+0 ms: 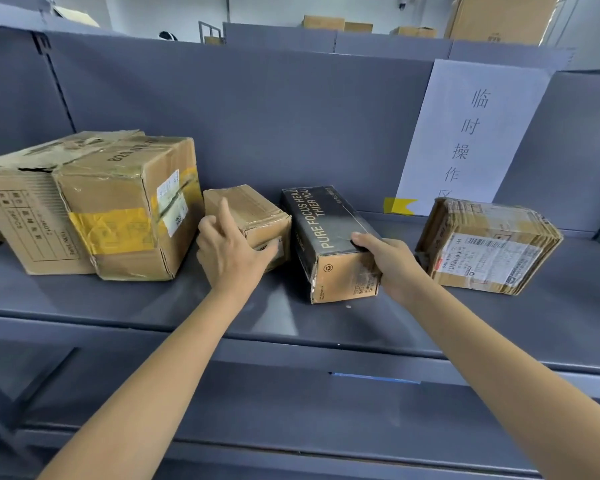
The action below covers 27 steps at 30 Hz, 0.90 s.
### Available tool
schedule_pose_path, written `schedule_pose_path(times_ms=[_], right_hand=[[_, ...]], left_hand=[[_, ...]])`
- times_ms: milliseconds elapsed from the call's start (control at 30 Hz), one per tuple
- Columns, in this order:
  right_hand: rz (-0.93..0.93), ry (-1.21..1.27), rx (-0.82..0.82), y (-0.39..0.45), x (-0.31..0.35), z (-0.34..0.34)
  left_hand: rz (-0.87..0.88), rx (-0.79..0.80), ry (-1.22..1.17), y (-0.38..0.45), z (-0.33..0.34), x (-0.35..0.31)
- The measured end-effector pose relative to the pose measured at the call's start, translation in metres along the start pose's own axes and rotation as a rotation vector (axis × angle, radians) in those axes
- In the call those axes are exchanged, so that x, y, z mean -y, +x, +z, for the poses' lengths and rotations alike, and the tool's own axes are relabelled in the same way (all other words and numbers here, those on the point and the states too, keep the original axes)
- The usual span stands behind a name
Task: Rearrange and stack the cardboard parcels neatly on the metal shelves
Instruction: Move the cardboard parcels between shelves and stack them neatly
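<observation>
While the right hand (383, 261) clamps the near end of the black parcel (329, 237), thumb on top and fingers hidden round its right side, the left hand (234, 249) rests on the small brown parcel (253, 220) just left of it, index finger raised. Both parcels lie on the metal shelf (291, 320) and look rigid and probably light, best held across their short ends. Left of the black parcel, the big taped carton (94, 202) runs off frame; right of it, the labelled packet (487, 245) has blurred print.
</observation>
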State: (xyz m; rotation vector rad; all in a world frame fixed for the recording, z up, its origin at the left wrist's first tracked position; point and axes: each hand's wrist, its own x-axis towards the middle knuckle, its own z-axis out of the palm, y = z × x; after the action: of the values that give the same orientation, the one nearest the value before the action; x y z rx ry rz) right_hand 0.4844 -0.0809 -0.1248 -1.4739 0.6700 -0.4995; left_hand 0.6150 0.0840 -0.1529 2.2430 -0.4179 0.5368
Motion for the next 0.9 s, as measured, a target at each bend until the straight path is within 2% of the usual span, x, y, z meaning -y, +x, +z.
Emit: schedule_pose_path(times_ms=[67, 133, 200, 267, 400, 467, 567, 633, 733, 900], right_hand=[[-0.014, -0.015, -0.019, -0.003, -0.001, 0.0], [-0.022, -0.03, -0.054, -0.004, -0.002, -0.002], [-0.027, -0.037, -0.094, -0.005, -0.001, -0.006], [-0.091, -0.095, -0.143, -0.003, 0.0, -0.011], [-0.296, -0.509, -0.249, -0.017, 0.009, -0.01], [-0.368, -0.687, -0.221, -0.027, 0.016, -0.002], [-0.356, -1.006, -0.162, -0.035, 0.019, 0.013], [-0.268, -1.106, -0.133, -0.034, 0.018, 0.018], [-0.172, -1.131, -0.098, -0.035, 0.02, 0.021], [-0.153, -1.205, -0.092, -0.035, 0.024, 0.022]], left_hand=[[0.155, -0.029, 0.108, 0.007, 0.0, -0.005], [0.25, 0.063, 0.163, 0.016, 0.0, -0.01], [0.271, 0.194, 0.173, 0.024, 0.0, -0.01], [0.279, 0.245, 0.18, 0.026, -0.001, -0.005], [0.278, 0.258, 0.114, 0.02, -0.01, 0.002], [0.284, 0.264, 0.081, 0.02, -0.015, 0.007], [0.318, 0.239, 0.009, 0.021, -0.022, 0.02], [0.339, 0.176, -0.029, 0.019, -0.027, 0.028], [0.249, 0.051, -0.088, 0.015, -0.039, 0.028], [0.011, 0.037, -0.011, 0.023, -0.053, 0.016]])
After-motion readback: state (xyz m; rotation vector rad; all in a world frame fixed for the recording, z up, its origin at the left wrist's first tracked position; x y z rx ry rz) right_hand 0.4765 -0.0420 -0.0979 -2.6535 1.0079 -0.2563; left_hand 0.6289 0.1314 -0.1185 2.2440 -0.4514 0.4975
